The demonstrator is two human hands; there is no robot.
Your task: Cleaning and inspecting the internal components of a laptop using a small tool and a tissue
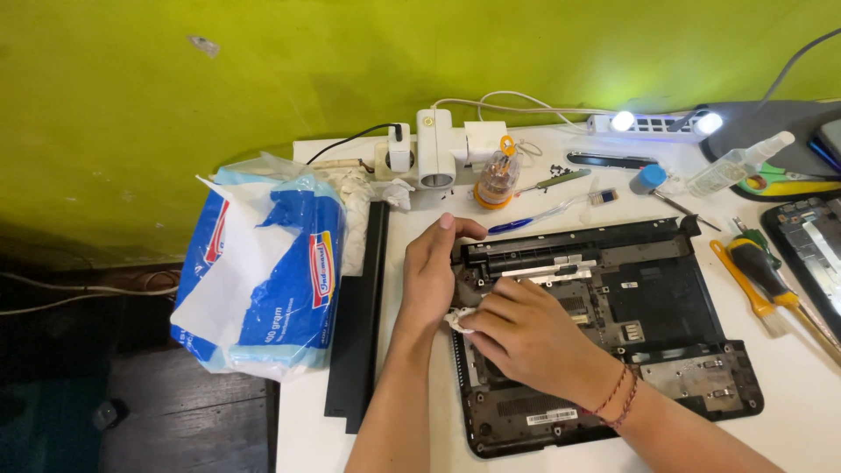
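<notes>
- Both forearms come in from the bottom edge, and the right wrist wears thin red string bracelets (616, 401).
- Right hand (526, 333) is curled shut, pinching a small white wad of tissue (457, 321) against the left part of the laptop base.
- Left hand (431, 267) lies flat and open on the upper left corner of the laptop base, fingers stretched forward, gripping nothing that I can see.
- Between the two hands sits the opened black laptop base (648, 307), lying flat on the white table (806, 394), its inner parts and screw holes showing.
- Just left of the base, a long black strip (361, 315) lies along the table's left side.
- Further left, a blue and white bag of tissues (263, 280) stands at the table's edge, torn open at the top.
- Behind the hands, near the green wall, stand white plugs and adapters (435, 144) with a cable, and a small round orange and clear screwdriver-bit holder (497, 180).
- Beside that holder lie a blue toothbrush (543, 215) and a blue-capped tool (649, 179).
- At the right, a yellow-handled screwdriver (762, 271) lies near the base, and a clear spray bottle (740, 164) lies further back.
- On the far right edge, part of another opened device (810, 241) shows.
</notes>
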